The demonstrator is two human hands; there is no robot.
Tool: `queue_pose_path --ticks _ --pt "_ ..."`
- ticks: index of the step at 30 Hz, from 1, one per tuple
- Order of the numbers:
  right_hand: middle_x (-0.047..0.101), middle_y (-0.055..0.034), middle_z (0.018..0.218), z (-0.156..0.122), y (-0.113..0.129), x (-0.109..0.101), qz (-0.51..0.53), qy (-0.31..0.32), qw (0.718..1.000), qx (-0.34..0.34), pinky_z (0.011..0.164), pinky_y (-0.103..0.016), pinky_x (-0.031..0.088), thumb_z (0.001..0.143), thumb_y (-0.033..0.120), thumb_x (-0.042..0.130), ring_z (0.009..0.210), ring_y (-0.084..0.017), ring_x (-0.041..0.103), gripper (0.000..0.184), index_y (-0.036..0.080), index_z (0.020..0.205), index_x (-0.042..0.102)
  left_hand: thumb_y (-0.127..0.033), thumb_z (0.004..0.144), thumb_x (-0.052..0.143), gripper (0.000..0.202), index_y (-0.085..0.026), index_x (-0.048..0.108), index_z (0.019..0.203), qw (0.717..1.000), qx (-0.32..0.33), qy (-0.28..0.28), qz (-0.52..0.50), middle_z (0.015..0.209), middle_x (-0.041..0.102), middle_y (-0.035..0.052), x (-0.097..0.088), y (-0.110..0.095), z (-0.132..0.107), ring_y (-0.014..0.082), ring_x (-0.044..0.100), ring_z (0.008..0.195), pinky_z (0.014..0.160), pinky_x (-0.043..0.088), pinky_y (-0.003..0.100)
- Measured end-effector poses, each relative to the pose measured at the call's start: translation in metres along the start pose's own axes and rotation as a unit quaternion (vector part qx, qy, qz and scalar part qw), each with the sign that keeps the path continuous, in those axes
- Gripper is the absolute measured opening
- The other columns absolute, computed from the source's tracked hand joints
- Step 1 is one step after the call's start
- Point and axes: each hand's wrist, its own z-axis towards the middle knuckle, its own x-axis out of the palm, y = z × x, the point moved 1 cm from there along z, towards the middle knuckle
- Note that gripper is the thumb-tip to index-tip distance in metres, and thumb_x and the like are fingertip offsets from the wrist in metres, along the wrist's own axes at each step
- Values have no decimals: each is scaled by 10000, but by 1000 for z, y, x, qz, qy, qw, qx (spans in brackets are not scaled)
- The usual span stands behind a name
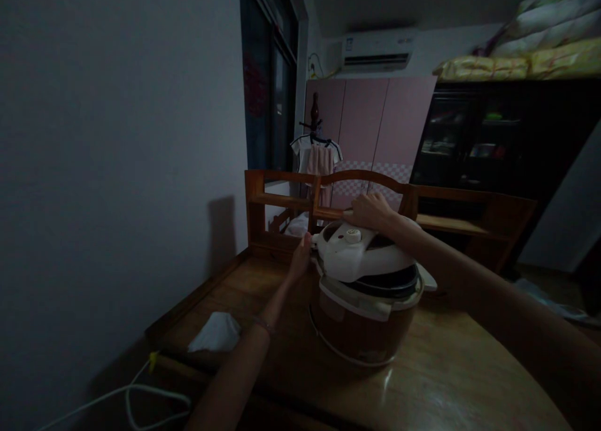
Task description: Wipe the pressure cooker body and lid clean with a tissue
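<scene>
A brown electric pressure cooker [361, 321] stands on a wooden table [469, 381]. Its white lid [361, 256] sits tilted on top, raised at the left, with the dark inner rim showing on the right. My right hand [370, 211] lies over the far edge of the lid with its fingers curled on it. My left hand [300, 256] is closed on the lid's left edge, thumb on top. A cord loops round the cooker's base.
A crumpled white cloth [216, 334] lies on the table's left part, and a white cable [126, 396] hangs below its edge. A wooden shelf rack [282, 199] stands right behind the cooker. A bare wall is close on the left. The room is dim.
</scene>
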Motion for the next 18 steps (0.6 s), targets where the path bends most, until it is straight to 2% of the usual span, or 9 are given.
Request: queue_pose_path --ticks 2,5,9,13,18 --pt "709 -255 1126 5 1 -5 -11 -5 1000 -15 975 -440 441 972 487 488 1121 -389 647 521 64 1098 764 -694 999 214 737 -164 660 1251 1000 8 8 -11 1299 695 102 0 0 -1 222 621 1248 1105 424 345" --pt "718 -252 1101 11 2 -9 -30 -12 999 -36 949 -440 451 964 470 496 1096 -394 657 504 66 1092 769 -706 993 210 764 -148 655 1265 1000 10 7 -19 1320 682 121 1 3 -1 228 610 1267 1109 425 361" --pt "722 -259 1069 22 3 -12 -57 -15 996 -67 898 -447 471 966 458 500 1035 -397 678 506 43 1064 773 -690 995 304 714 -141 608 1335 1000 9 -10 -26 1432 601 150 1 10 2 236 553 1346 1169 370 444" --pt "733 -241 1044 41 7 -20 -77 2 991 -107 858 -412 484 947 452 551 972 -359 697 472 48 1025 781 -646 1003 366 670 -148 539 1416 999 -3 -31 -31 1530 503 153 2 17 4 260 470 1427 1199 320 525" --pt "741 -195 1053 65 16 -31 -90 20 982 -165 878 -396 478 933 494 589 992 -327 689 468 87 1071 773 -604 1000 439 572 -158 619 1309 999 -29 -31 -25 1407 611 135 0 13 1 263 570 1318 1150 392 532"
